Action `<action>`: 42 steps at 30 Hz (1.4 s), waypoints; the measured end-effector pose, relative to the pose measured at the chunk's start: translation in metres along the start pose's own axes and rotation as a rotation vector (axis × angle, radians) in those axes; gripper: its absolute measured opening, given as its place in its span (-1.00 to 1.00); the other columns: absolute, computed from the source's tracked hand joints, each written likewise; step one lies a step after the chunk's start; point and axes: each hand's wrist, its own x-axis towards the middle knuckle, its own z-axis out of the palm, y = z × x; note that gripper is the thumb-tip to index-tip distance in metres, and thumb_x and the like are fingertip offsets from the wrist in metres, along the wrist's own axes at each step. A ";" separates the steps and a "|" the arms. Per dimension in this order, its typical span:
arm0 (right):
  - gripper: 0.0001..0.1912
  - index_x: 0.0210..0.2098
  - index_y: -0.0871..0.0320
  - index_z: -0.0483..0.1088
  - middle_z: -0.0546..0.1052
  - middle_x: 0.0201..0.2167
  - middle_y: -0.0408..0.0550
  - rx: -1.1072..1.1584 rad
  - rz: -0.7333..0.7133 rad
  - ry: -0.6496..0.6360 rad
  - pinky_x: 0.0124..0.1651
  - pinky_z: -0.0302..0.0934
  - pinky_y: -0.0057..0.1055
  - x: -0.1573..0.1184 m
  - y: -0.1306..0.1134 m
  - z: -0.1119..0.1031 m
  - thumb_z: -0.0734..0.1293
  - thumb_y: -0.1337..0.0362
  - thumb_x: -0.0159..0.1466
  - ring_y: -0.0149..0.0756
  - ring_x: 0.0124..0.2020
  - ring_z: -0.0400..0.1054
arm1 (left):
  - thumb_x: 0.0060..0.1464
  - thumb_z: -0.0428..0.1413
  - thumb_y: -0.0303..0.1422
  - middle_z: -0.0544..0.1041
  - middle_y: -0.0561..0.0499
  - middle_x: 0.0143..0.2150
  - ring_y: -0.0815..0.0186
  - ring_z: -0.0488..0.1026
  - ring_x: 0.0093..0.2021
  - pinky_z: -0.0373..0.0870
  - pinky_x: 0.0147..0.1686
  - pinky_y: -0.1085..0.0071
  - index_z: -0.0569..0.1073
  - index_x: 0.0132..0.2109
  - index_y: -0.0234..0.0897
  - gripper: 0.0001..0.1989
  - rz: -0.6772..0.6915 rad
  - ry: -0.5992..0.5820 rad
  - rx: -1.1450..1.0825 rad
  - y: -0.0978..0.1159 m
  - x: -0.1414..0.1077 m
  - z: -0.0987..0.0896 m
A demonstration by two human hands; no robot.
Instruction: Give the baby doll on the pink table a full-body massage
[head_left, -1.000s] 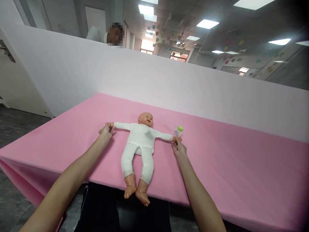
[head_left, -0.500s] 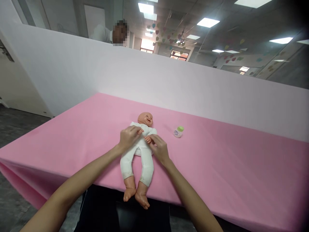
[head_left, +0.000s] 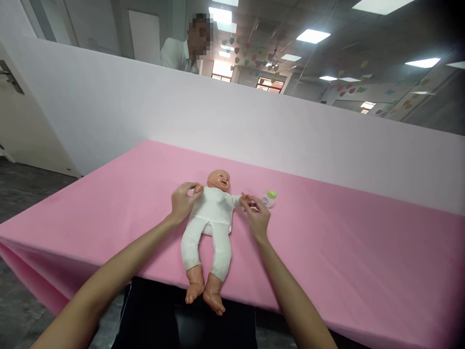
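Note:
A baby doll point(head_left: 211, 208) in a white cloth suit lies on its back on the pink-covered table point(head_left: 327, 252). Its head points toward the far wall, and its bare feet hang over the near edge. My left hand point(head_left: 181, 201) pinches the doll's small hand at the left of its chest. On the other side, my right hand point(head_left: 258, 216) is closed on the doll's other hand, holding that arm stretched out to the right. Just beyond my right fingers stands a small clear jar point(head_left: 269, 198) with a green lid, partly covered by them.
A white partition point(head_left: 254, 126) runs along the table's far side. Behind it a person in a white top point(head_left: 178, 53) leans in at the upper left. A door with a metal handle point(head_left: 10, 77) is at the far left.
Both my hands have moved apart from over the doll's chest, drawing its arms out to the sides. The person behind the partition has shifted right and risen.

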 end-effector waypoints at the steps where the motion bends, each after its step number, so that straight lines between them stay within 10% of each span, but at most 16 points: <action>1: -0.58 -0.11 0.22 0.59 0.60 -0.16 0.01 0.076 0.130 0.097 -0.28 0.46 -0.38 0.008 0.004 -0.009 0.55 0.04 0.18 -0.33 -0.32 0.46 | 0.15 0.32 -0.30 0.65 -0.01 -0.15 0.22 0.57 -0.13 0.44 -0.12 0.34 0.63 -0.15 -0.18 -0.87 -0.110 0.099 -0.092 -0.003 0.006 -0.008; 9: -0.63 -0.33 0.27 0.47 0.48 -0.49 -0.18 0.477 0.920 0.486 -0.44 0.39 -0.63 0.026 0.051 -0.049 0.66 0.24 0.05 -0.54 -0.53 0.33 | 0.07 0.28 -0.57 0.55 0.01 -0.31 0.41 0.51 -0.37 0.41 -0.42 0.55 0.51 -0.34 -0.33 -0.88 -1.117 0.536 -0.578 -0.063 0.033 -0.050; 15: -0.64 -0.33 0.24 0.45 0.47 -0.51 -0.20 0.513 0.945 0.487 -0.41 0.42 -0.63 0.018 0.058 -0.047 0.65 0.27 0.07 -0.53 -0.54 0.34 | 0.04 0.22 -0.67 0.48 0.08 -0.39 0.46 0.43 -0.47 0.43 -0.45 0.55 0.46 -0.34 -0.32 -0.82 -1.174 0.580 -0.586 -0.076 0.032 -0.045; 19: -0.54 -0.30 0.27 0.49 0.46 -0.51 -0.20 0.487 0.758 0.414 -0.38 0.40 -0.60 0.016 0.047 -0.042 0.67 0.11 0.00 -0.52 -0.52 0.33 | 0.12 0.29 -0.46 0.50 0.05 -0.34 0.40 0.46 -0.40 0.41 -0.42 0.50 0.46 -0.34 -0.30 -0.86 -0.942 0.514 -0.492 -0.058 0.030 -0.039; 24: -0.41 -0.07 0.26 0.55 0.60 -0.20 0.00 0.194 0.339 0.161 -0.26 0.46 -0.40 0.005 0.009 -0.019 0.60 -0.04 0.08 -0.34 -0.34 0.46 | 0.16 0.29 -0.32 0.61 -0.01 -0.13 0.24 0.55 -0.13 0.46 -0.13 0.36 0.57 -0.13 -0.23 -0.85 -0.257 0.272 -0.143 -0.017 0.020 -0.018; 32: -0.74 0.00 0.12 0.56 0.61 -0.05 0.02 -0.400 -0.502 -0.422 -0.07 0.42 -0.34 -0.039 -0.004 0.020 0.24 0.29 0.47 -0.21 -0.09 0.52 | 0.40 0.11 -0.26 0.64 -0.02 -0.21 0.27 0.53 -0.20 0.19 -0.39 0.36 0.59 -0.14 -0.20 -0.80 0.509 -0.265 0.462 -0.011 -0.019 0.023; 37: -0.72 0.02 0.10 0.56 0.62 -0.04 0.01 -0.509 -0.568 -0.483 -0.11 0.41 -0.37 -0.046 0.002 0.023 0.23 0.33 0.48 -0.21 -0.10 0.53 | 0.42 0.08 -0.32 0.64 -0.03 -0.24 0.28 0.51 -0.21 0.14 -0.43 0.37 0.58 -0.20 -0.21 -0.78 0.563 -0.354 0.494 -0.013 -0.021 0.023; 42: -0.77 -0.07 0.15 0.59 0.60 -0.06 0.03 -0.197 -0.244 -0.225 -0.11 0.45 -0.33 -0.024 0.001 0.010 0.38 0.17 0.38 -0.20 -0.10 0.51 | 0.29 0.23 -0.30 0.65 0.00 -0.20 0.26 0.54 -0.20 0.32 -0.27 0.39 0.61 -0.15 -0.17 -0.92 0.230 -0.131 0.219 -0.007 -0.009 0.009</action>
